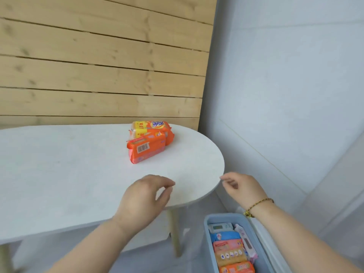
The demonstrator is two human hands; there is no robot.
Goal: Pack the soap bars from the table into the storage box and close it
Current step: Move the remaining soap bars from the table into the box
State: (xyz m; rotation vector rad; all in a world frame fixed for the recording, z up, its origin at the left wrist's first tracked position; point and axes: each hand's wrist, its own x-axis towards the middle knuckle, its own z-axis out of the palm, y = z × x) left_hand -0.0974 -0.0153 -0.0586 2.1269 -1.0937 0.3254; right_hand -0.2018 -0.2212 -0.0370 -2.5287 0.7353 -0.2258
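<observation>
Hands empty, both over the near right end of the white table [59, 164]. Left hand [143, 198] loosely curled, fingers apart, gripping nothing. Right hand [242, 187] at the table's rounded edge, fingers half bent, also gripping nothing. Orange soap packs [148, 142] stacked near the far edge. Blue storage box [206, 225] on the floor, open, soap bars [229, 247] lined inside.

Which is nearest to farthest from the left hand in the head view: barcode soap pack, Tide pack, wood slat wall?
From the left hand:
1. Barcode soap pack, on the table just beyond the fingers.
2. Tide pack, behind it.
3. Wood slat wall, past the table's far edge.
</observation>
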